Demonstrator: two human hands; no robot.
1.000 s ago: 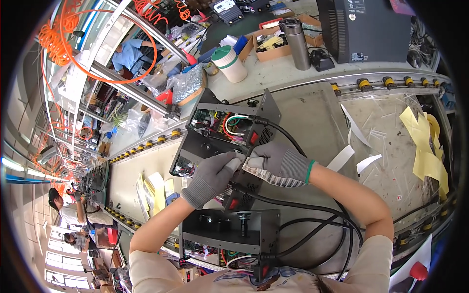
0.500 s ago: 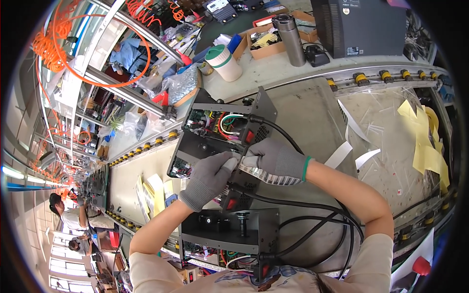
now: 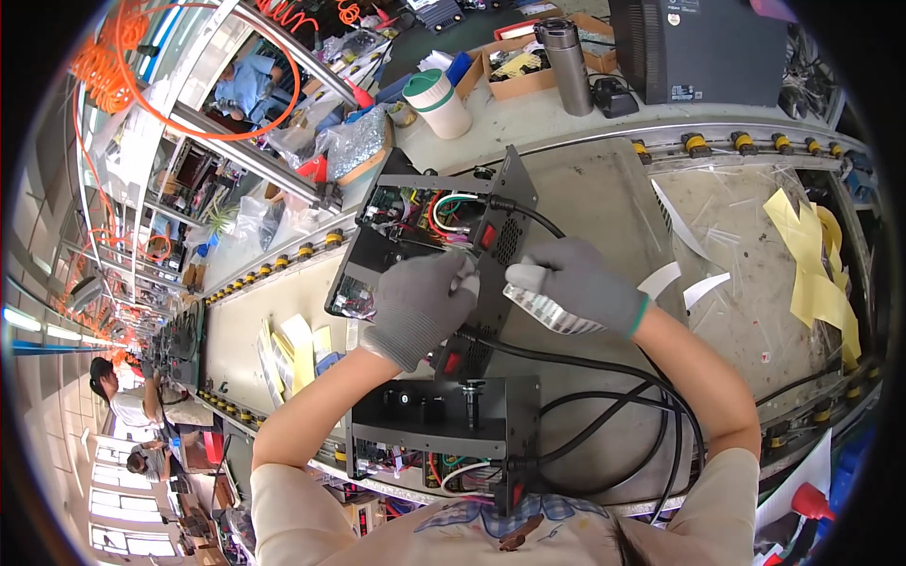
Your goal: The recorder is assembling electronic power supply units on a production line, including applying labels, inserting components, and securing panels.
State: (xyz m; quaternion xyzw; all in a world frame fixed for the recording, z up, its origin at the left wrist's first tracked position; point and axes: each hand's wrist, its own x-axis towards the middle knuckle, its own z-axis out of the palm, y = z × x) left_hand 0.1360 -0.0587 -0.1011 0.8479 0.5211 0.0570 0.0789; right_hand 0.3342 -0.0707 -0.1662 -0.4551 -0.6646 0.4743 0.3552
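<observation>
My right hand (image 3: 590, 283), in a grey glove with a green cuff, pinches a sheet of small printed labels (image 3: 547, 313) between thumb and fingers. Left of it, my left hand (image 3: 420, 307), gloved in grey, has its fingertips pressed together above a black metal device housing; whatever they hold is too small to make out. Beyond the left hand, the open housing shows a circuit board and coloured wires (image 3: 444, 212), with a red switch (image 3: 488, 236) on its end panel. Closer to me stands another open black housing (image 3: 429, 434), with a black power cable (image 3: 576, 357) running nearby.
Yellow paper strips (image 3: 802, 269) and white scraps (image 3: 681, 226) lie on the right of the bench. Rails with yellow rollers (image 3: 696, 143) border it. At the back stand a steel flask (image 3: 566, 71), a white-green cup (image 3: 439, 106) and a dark cabinet (image 3: 703, 52).
My hands, close together before, are now apart. The left hand has moved up over the housing; the right has drawn slightly right and up with the label sheet.
</observation>
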